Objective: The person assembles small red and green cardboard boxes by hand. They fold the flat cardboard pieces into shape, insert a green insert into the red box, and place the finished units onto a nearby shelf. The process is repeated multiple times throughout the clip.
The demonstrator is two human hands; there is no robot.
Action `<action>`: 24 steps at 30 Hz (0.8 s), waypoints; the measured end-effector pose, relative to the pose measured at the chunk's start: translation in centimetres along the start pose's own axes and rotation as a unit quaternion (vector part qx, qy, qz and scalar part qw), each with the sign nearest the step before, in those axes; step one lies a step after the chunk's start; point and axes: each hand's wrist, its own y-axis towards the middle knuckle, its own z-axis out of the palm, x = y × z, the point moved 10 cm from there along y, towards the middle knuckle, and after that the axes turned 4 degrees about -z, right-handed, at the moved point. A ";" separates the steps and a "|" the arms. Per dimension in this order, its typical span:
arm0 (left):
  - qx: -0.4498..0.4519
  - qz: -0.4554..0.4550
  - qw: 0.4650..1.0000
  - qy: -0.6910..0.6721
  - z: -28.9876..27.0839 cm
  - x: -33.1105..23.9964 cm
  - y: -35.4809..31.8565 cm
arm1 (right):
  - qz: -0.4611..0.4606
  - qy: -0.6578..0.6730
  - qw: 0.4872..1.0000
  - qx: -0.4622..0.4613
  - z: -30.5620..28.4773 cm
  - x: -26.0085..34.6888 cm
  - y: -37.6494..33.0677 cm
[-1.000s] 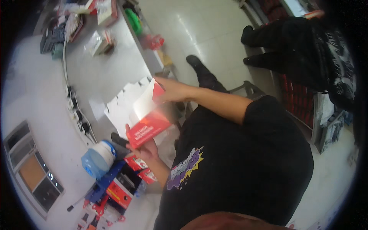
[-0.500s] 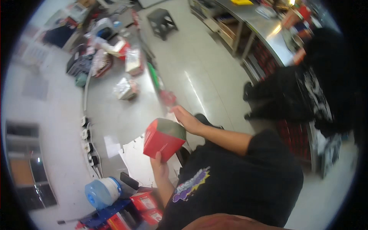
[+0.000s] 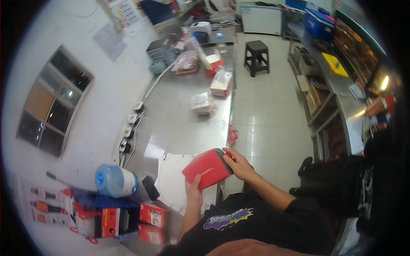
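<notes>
A red cardboard box (image 3: 207,170) with a dark grey end is held in front of me above the near part of the metal table (image 3: 171,117). My left hand (image 3: 194,193) grips its lower left side, thumb on the red face and other fingers hidden behind. My right hand (image 3: 240,166) is closed on the grey end at the right, fingers along the upper edge. Beneath the box lie white paper sheets (image 3: 171,173), partly covered by it and my left arm. A black phone-like object (image 3: 150,188) lies beside the sheets.
Plastic-wrapped packs (image 3: 202,103) and a white-and-red carton (image 3: 221,82) stand farther along the table. Plugs and cables (image 3: 128,132) run by the wall. A blue water jug (image 3: 113,180) and red boxes (image 3: 152,214) are at left. A person in black (image 3: 333,179) stands right; a stool (image 3: 256,57) is ahead.
My right hand, earlier held off the box with fingers stretched, now grips its grey end. The box has turned, showing more of its red face. My view has swung left.
</notes>
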 end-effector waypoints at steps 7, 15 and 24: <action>-0.150 0.159 0.970 0.102 -3.2 -1.9 -3.8 | 0.001 0.059 0.997 0.047 4.6 0.0 -1.0; -0.112 0.094 0.988 0.052 -7.7 -2.3 -7.6 | 0.096 0.252 0.957 0.107 8.9 0.0 -1.2; -0.189 -0.016 0.980 -0.061 -13.5 -1.8 -9.9 | 0.132 0.173 0.953 0.212 15.1 0.2 -4.2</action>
